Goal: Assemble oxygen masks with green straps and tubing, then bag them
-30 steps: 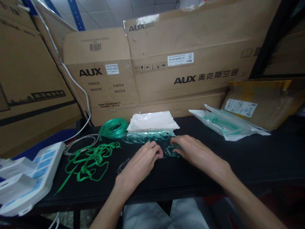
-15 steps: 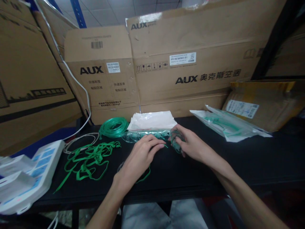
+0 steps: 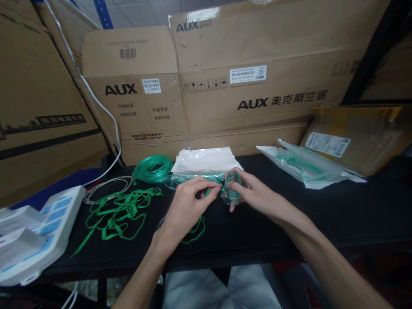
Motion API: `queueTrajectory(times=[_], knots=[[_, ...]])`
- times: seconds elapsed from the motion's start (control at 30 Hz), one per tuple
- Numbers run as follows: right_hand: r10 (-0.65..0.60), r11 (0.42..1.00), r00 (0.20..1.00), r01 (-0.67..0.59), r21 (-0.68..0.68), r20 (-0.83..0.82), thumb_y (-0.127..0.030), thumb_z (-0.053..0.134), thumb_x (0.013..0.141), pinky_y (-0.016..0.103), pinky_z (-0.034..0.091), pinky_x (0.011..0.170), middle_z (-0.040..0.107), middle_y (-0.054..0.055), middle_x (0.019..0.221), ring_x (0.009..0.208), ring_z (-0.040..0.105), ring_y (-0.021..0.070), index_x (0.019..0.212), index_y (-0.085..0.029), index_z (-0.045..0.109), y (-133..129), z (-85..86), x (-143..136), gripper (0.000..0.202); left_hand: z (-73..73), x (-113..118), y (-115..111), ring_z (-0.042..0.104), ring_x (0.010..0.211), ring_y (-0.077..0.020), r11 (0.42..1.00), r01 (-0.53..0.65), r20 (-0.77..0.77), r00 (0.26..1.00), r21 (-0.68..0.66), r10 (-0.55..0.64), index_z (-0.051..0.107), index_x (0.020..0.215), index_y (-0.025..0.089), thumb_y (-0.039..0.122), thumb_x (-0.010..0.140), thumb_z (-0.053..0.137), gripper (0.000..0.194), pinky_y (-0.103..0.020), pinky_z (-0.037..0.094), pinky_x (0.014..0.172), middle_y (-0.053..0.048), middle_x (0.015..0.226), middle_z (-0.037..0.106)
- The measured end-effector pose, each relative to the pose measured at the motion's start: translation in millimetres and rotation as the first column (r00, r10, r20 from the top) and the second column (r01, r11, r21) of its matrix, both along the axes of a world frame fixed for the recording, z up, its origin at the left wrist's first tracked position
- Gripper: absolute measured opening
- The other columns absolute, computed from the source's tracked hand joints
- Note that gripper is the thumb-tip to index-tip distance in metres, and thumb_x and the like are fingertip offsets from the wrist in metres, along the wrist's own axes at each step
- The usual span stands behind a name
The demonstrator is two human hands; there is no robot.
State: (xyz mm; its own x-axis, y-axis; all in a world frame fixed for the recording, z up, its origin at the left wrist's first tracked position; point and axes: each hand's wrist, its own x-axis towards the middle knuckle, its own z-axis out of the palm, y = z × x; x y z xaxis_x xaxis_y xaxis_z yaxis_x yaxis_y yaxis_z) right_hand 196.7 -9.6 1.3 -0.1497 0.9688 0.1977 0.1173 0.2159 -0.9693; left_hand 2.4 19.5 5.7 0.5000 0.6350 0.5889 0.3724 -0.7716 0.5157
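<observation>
One green strap (image 3: 208,192) moved nearer, one clear mask (image 3: 230,198), two hands (image 3: 186,201)

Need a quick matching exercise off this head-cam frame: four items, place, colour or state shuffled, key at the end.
Column 1
1. Left hand
2. Right hand
3. Coiled green tubing
4. Power strip

Column 2
A. White with blue patches, at the picture's left edge
B. Holding a clear cup-shaped piece
C. Lying just left of the stacked white bags
D. Pinching a thin green strap between thumb and finger

Pairs: 1-D, 2-B, 3-C, 4-A
</observation>
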Motion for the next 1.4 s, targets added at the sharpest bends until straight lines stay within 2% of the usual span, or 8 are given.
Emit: queueTrajectory(times=[0.27,0.5,0.7,0.83,0.9,1.07,1.23,1.4], knots=[[0.007,0.999,0.999,-0.009,-0.037,-0.053,-0.039,0.067,0.087,0.03,0.062,0.053,0.061,0.0,0.078,0.068,0.063,0.0149,0.095,-0.019,0.055,0,-1.4,-1,0.026,-0.5,4,-1,0.062,0.075,-0.0141,0.998,-0.06,0.023,0.998,0.027,0.06,0.075,0.089,0.02,0.02,0.092,0.067,0.008,-0.024,0.043,0.071,0.001,0.084,0.071],[0.007,0.998,0.997,-0.012,-0.055,-0.081,-0.041,0.069,0.087,0.031,0.064,0.056,0.061,0.001,0.081,0.075,0.065,0.0165,0.097,-0.018,0.056,0,-0.1,-2,0.027,-3.2,3,1,0.061,0.073,-0.0144,0.99,-0.119,0.011,0.993,0.08,0.119,0.074,0.09,0.02,0.02,0.092,0.066,0.009,-0.025,0.044,0.07,0.0,0.084,0.071],[0.022,0.999,0.996,-0.026,-0.045,-0.083,-0.048,0.067,0.088,0.035,0.064,0.068,0.06,0.004,0.093,0.086,0.065,0.0178,0.097,-0.018,0.057,-4,3.6,-4,0.033,-5.2,4,0,0.062,0.069,-0.013,0.984,-0.152,0.014,0.988,0.095,0.151,0.072,0.087,0.019,0.016,0.09,0.067,0.007,-0.024,0.045,0.07,0.002,0.081,0.073],[0.032,0.999,0.993,-0.036,-0.039,-0.113,-0.05,0.073,0.083,0.04,0.062,0.083,0.059,0.001,0.094,0.093,0.063,0.0178,0.097,-0.02,0.055,-10,7.5,-8,0.038,-9.3,3,0,0.065,0.068,-0.0137,0.973,-0.191,0.023,0.982,0.13,0.189,0.07,0.087,0.019,0.018,0.09,0.066,0.005,-0.023,0.046,0.067,0.002,0.078,0.073],[0.048,0.998,0.995,-0.051,-0.025,-0.089,-0.049,0.075,0.082,0.039,0.059,0.087,0.061,0.0,0.092,0.091,0.064,0.0169,0.099,-0.021,0.053,-12,8.0,-9,0.04,-11.2,3,0,0.067,0.069,-0.0145,0.964,-0.197,0.023,0.98,0.177,0.196,0.068,0.087,0.019,0.019,0.09,0.066,0.004,-0.024,0.046,0.068,0.001,0.079,0.073],[0.025,0.998,0.997,-0.028,0.052,0.066,-0.044,0.08,0.078,0.033,0.055,0.079,0.066,0.001,0.097,0.089,0.064,0.018,0.104,-0.022,0.051,-13,4.3,-7,0.044,-11.7,2,1,0.07,0.074,-0.0172,0.945,-0.196,0.006,0.98,0.26,0.201,0.069,0.086,0.018,0.016,0.089,0.067,0.004,-0.025,0.05,0.07,-0.001,0.081,0.075],[-0.045,0.994,0.993,0.034,0.107,0.106,-0.044,0.084,0.072,0.035,0.055,0.082,0.066,0.001,0.098,0.092,0.066,0.0202,0.102,-0.024,0.048,-11,1.3,-8,0.051,-6.0,3,-2,0.076,0.078,-0.0192,0.974,-0.177,0.032,0.984,0.142,0.174,0.077,0.098,0.022,0.019,0.091,0.066,0.013,-0.026,0.057,0.075,0.0,0.092,0.08],[0.009,0.987,1.0,-0.011,0.162,0.013,-0.042,0.082,0.075,0.037,0.053,0.098,0.065,0.004,0.114,0.111,0.065,0.021,0.106,-0.024,0.05,-14,4.5,-13,0.048,-3.4,2,-2,0.073,0.106,-0.0243,0.993,-0.104,0.093,0.99,-0.054,0.109,0.075,0.118,0.026,0.031,0.094,0.065,0.026,-0.032,0.059,0.091,0.001,0.114,0.077]])
